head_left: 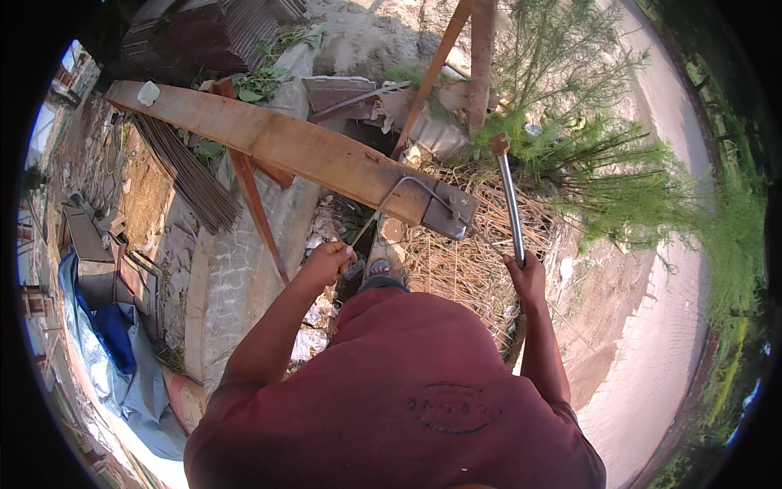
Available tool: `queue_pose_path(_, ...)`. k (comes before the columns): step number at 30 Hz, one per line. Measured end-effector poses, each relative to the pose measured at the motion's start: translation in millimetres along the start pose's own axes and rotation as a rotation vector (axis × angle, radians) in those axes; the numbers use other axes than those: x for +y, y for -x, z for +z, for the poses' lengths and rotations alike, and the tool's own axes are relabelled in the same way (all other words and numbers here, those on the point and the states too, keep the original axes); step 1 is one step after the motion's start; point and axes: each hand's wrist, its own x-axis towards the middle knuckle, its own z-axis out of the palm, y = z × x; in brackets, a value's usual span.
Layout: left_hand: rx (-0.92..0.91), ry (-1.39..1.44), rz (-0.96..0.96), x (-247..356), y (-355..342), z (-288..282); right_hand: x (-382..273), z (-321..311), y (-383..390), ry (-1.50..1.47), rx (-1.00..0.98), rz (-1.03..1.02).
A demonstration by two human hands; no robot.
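My left hand (327, 262) is closed round one end of a thin steel rod (376, 215). The rod rises onto a wooden plank (277, 138), bends over it and runs to a dark metal plate (447, 210) with pegs at the plank's near right end. Held out to the right, my right hand (525, 273) grips the lower end of a long metal bar wrench (511, 196). Its rusty, notched head (499, 145) points away from me, apart from the rod and plate.
Wooden legs (255, 208) prop up the plank. Several bent rods (468, 269) lie heaped below its end, and straight rods (183, 171) are bundled at left. Feathery green branches (603, 179) reach in from the right. A blue tarp (122, 359) lies at lower left.
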Motion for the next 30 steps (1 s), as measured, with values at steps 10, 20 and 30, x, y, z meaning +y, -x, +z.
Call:
queue_pose_path(10, 0.062, 0.003, 0.053, 34, -43, 24, 18, 14, -7, 0.232, 0.046, 0.036)
queue_pose_path(20, 0.08, -0.002, 0.109, 43, -77, 33, 24, 14, -9, 0.104, 0.102, -0.129)
queue_pose_path(30, -0.077, 0.449, 1.212, 201, 117, -65, 46, 26, -13, 0.086, 0.125, -0.146)
